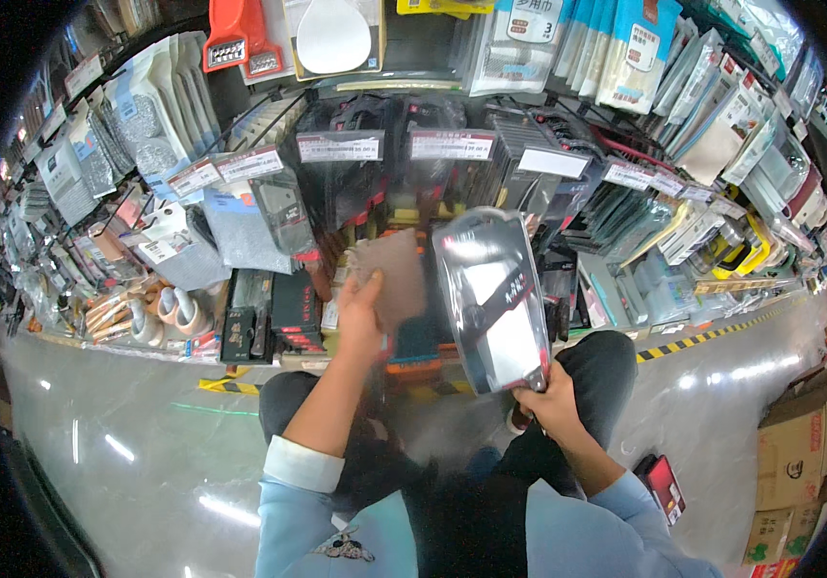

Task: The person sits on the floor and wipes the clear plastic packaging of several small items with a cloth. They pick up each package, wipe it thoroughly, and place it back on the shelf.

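Note:
A brownish-grey cloth (402, 278) is gripped in my left hand (360, 311), its fingers and thumb closed on the near edge. My right hand (550, 404) holds the lower end of a clear plastic blister package (493, 311) with a black and red insert, tilted upright and reflecting light. The item inside the pack cannot be made out through the glare. Cloth and package are side by side, apart, in front of the lower part of a store shelf. Behind them, dark packaged goods (352, 173) hang from hooks with price tags.
Red graters (229, 40) hang above on the left, packaged cloths (637, 54) on the right. Boxed goods (298, 307) and wooden-handled utensils (121, 314) stand on the bottom shelf. Cardboard boxes (789, 462) are at the right; a red and black package (666, 488) lies on the floor.

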### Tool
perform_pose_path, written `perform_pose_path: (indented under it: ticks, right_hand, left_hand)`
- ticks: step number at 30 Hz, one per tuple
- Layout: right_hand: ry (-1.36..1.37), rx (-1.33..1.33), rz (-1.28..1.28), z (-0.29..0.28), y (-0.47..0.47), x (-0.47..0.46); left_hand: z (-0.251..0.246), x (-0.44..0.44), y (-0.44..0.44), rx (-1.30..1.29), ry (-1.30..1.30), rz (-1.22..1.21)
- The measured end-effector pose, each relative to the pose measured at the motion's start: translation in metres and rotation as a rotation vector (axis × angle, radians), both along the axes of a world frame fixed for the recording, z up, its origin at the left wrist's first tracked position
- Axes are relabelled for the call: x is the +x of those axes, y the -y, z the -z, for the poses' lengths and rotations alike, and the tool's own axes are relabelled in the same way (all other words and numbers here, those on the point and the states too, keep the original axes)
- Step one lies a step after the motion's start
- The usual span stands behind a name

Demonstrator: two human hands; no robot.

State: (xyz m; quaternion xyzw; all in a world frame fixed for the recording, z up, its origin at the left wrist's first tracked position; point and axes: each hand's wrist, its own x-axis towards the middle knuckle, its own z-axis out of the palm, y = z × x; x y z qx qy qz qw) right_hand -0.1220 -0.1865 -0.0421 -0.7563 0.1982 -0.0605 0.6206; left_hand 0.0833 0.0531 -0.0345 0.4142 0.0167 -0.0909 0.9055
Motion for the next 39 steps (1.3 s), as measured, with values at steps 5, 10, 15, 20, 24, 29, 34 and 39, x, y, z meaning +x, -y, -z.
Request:
perform_pose_path:
  ticks: [5,10,15,20,24,29,34,39]
  right_hand:
    - [-0.187,-0.179,-0.038,0.037,-0.013,-0.047]
    - [-0.223,-0.221,-0.124,0.052,-0.021,-0.063]
    - [-0.238,-0.239,-0.205,0.053,-0.021,-0.068]
    - [-0.131,-0.139,-0.296,0.056,-0.017,-0.076]
    - [-0.120,0.017,-0.315,0.045,-0.004,-0.071]
    - [0.103,0.213,-0.339,0.008,0.010,-0.014]
    - [0.114,0.512,-0.503,-0.029,0.010,0.038]
    - [0.101,0.603,-0.507,-0.034,0.009,0.035]
  left_hand:
    - [0.021,-0.037,0.005,0.534,0.258,-0.015]
    - [0.041,-0.058,0.007,0.923,0.762,-0.118]
    - [0.047,-0.056,-0.008,0.729,0.386,0.127]
    - [0.036,-0.049,-0.006,0.384,0.134,0.226]
    - [0.020,-0.052,0.007,0.412,0.201,0.284]
    - [-0.004,-0.070,0.022,0.412,0.292,0.289]
    - [-0.027,-0.089,0.029,0.419,0.337,0.272]
    - [-0.028,-0.105,0.036,0.293,0.105,0.110]
